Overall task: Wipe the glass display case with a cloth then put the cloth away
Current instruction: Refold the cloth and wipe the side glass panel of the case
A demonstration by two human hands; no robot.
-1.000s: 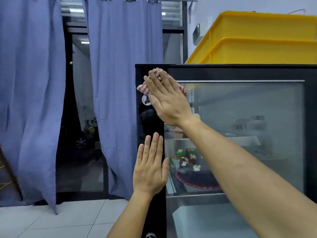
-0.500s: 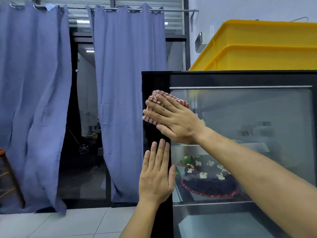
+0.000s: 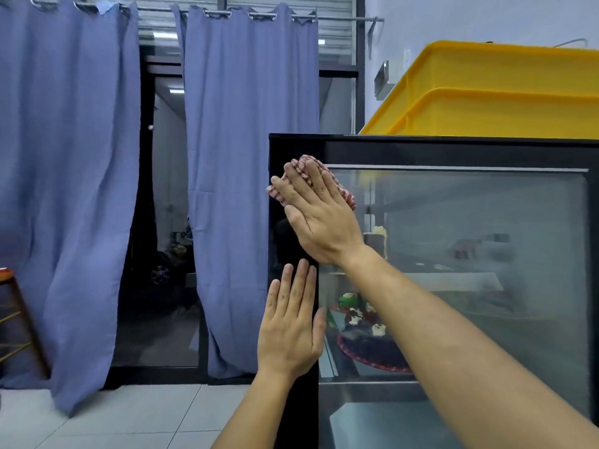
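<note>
We see 2 blue curtains (image 3: 246,189) hanging from a rail (image 3: 340,18) on the far side, with a dark glass door (image 3: 162,238) between them. At the upper right, 2 yellow crates (image 3: 505,95) sit stacked, 1 nested in the other. A dark cake (image 3: 366,335) with white and green toppings rests on a red-rimmed board. White floor tiles (image 3: 129,416) spread near left, and a wooden stool (image 3: 16,319) stands at the far left edge.

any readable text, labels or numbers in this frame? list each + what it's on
None readable.
Display case: no label or brand visible.
Yellow crates: no print visible.
Cloth under the right hand: red-and-white pattern only, no words.
Items behind the glass: too blurred to tell.
</note>
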